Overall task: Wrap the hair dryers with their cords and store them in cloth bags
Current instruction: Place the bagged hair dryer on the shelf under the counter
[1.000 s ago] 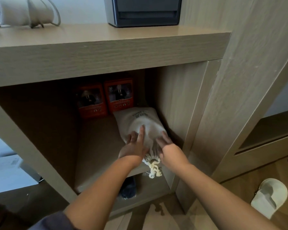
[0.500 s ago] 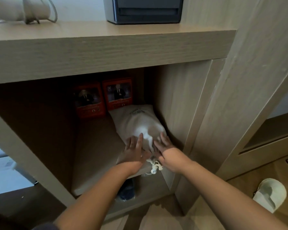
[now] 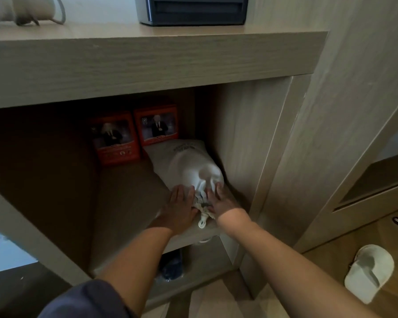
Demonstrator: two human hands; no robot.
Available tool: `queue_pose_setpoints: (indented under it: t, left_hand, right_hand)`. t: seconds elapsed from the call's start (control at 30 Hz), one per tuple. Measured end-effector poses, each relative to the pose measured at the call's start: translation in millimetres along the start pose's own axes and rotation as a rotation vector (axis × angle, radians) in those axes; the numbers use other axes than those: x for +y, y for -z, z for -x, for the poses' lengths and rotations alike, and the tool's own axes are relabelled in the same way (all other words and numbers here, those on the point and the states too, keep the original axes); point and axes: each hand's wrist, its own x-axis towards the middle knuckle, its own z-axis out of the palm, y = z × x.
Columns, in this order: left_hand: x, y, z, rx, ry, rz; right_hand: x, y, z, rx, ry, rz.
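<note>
Head view looked down into a wood cubby w/ both hands at the cloth bag (image 3: 189, 166), which lay on the shelf (image 3: 124, 203) in the right rear part of the compartment, its far end near two red boxes (image 3: 133, 136) and its right side close to the cubby wall. Left hand (image 3: 180, 207) was flat, fingers spread, palm pressed on the bag's near left side; right hand (image 3: 218, 203) was likewise flat and spread on the near right side, neither pinching anything. Between them the gathered neck and knotted drawstring (image 3: 203, 220) trailed toward the shelf's front edge. Bag looked full and cinched, so the dryer was prob. already inside, though it couldn't be seen. Step in hand seemed to be seating the bag on the shelf. To do it well: push evenly w/ both palms so the bag slid straight back and didn't twist vs. the wall, keep pressure low on the bulk, not the neck, so the knot stayed tight, and tuck the drawstring in so it didn't hang over the edge. Another pale bundle w/ a cord (image 3: 25, 10) sat on the desk (image 3: 147, 53) top above, maybe next in line.
</note>
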Motion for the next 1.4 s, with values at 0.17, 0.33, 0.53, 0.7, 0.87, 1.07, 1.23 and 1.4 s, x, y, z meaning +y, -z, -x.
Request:
queue_pose_setpoints:
  t: [0.17,0.33,0.53,0.7,0.87,1.07,1.23,1.4]
  left_hand:
    - [-6,9,-9,-0.026,-0.029,-0.04]
    - [-5,13,-2,-0.028,-0.005,0.068]
    - [2,9,46,-0.024,-0.108,0.061]
    - [4,18,31,-0.077,-0.086,-0.053]
    - [5,17,47,-0.032,-0.008,-0.036]
    - [-2,42,97,0.07,0.093,-0.244]
    - [-15,80,140,0.248,0.026,-0.258]
    - [-14,141,187,0.224,-0.05,-0.252]
  right_hand:
    - [0,3,-16,-0.019,-0.008,0.049]
    - [0,10,-7,-0.02,0.006,-0.004]
    - [7,12,38,-0.076,0.116,-0.122]
    - [-2,12,24,-0.067,0.093,-0.134]
    - [4,16,35,-0.08,0.076,-0.08]
    - [-7,45,77,0.041,0.041,0.246]
    - [-33,76,105,0.155,0.123,0.411]
    - [-69,129,136,0.168,0.178,0.409]
